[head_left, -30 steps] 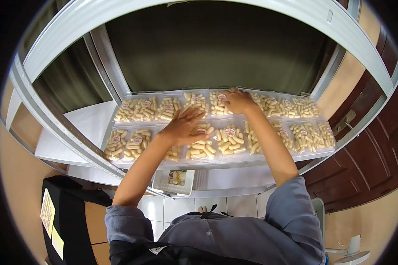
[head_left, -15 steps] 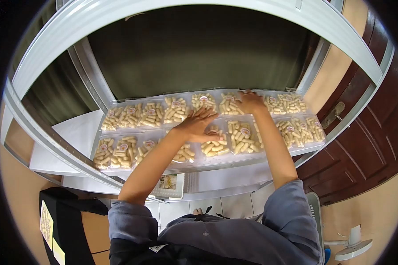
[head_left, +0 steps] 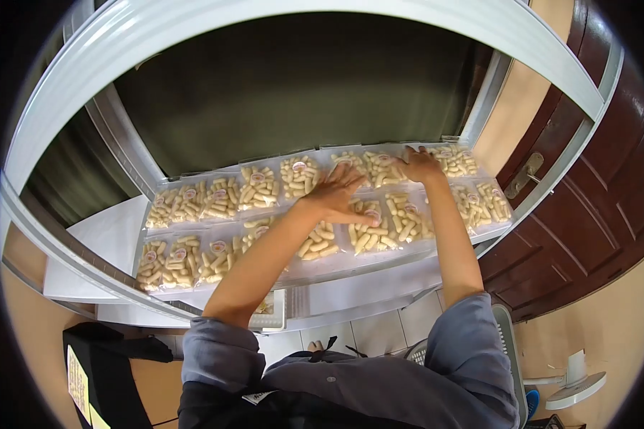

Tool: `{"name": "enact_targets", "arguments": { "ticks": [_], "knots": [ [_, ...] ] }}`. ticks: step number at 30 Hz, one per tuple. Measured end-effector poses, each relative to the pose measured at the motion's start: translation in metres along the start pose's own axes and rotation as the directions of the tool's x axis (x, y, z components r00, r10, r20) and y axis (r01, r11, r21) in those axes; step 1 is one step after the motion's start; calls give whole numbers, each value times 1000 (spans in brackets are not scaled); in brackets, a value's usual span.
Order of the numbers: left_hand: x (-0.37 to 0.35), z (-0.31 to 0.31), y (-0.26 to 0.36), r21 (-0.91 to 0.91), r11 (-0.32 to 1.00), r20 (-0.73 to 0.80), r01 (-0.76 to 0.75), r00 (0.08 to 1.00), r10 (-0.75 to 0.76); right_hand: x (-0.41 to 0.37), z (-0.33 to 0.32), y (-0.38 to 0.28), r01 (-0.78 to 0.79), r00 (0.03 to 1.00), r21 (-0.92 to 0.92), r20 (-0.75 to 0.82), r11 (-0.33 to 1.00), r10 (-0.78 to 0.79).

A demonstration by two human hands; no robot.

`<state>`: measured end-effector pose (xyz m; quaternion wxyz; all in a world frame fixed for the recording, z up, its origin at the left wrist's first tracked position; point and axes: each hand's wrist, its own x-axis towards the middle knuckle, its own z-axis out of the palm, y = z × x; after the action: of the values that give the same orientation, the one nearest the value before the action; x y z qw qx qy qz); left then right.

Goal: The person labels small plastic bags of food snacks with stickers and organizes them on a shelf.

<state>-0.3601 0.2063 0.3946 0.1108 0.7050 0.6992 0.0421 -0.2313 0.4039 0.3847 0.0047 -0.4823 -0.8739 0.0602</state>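
Clear plastic bags of pale, finger-shaped snack sticks with round labels lie in two rows on a white shelf [head_left: 322, 268]. My left hand [head_left: 334, 194] is spread palm-down over the middle, its fingertips on a back-row bag [head_left: 348, 159]. Its thumb reaches over the top of a front-row bag [head_left: 368, 237]. At the back row, my right hand [head_left: 419, 166] has its fingers apart at the right edge of another bag [head_left: 383, 170]. My right forearm hides part of the bags below it. Both hands appear to hold nothing.
The metal rack's front beam [head_left: 336, 6] arches above my arms, and a dark curtain [head_left: 300, 86] hangs behind the shelf. At right is a brown door [head_left: 565, 229] with a handle [head_left: 528, 175]. A white basket [head_left: 275, 314] sits below the shelf.
The camera view has turned slightly, so the left-hand bags appear lower and the rack tilted. Both hands stay over nearly the same bags; the right fingertips remain by the bag's edge.
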Motion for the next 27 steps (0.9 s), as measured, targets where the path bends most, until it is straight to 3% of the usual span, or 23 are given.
{"name": "enact_targets", "arguments": {
  "ticks": [4,6,9,13,18,20,21,23,27],
  "knots": [
    [0,0,-3,25,1000,96,-5,995,3,21,9,48,53,998,-50,46,997,-51],
    [1,-5,0,50,999,126,-20,992,13,8,0,56,-155,988,51,28,987,154],
    [5,-12,10,-46,998,39,-48,998,50,33,11,88,-178,982,-81,-80,981,172],
    [41,-8,43,-100,992,-69,-77,995,70,32,0,124,-257,958,58,-115,965,262],
    [94,7,56,-12,994,-84,-107,991,106,55,22,160,-194,979,29,-59,981,195],
    [102,16,60,121,986,-12,-110,994,112,61,26,166,-144,989,-11,-27,989,144],
    [102,14,62,117,988,76,-103,993,94,58,28,158,-133,990,8,-49,991,133],
    [100,12,64,120,987,77,-103,993,94,52,28,147,-79,995,27,-58,996,81],
    [109,10,67,80,991,24,-106,994,104,35,4,141,-148,985,62,-80,987,153]
  ]
}}
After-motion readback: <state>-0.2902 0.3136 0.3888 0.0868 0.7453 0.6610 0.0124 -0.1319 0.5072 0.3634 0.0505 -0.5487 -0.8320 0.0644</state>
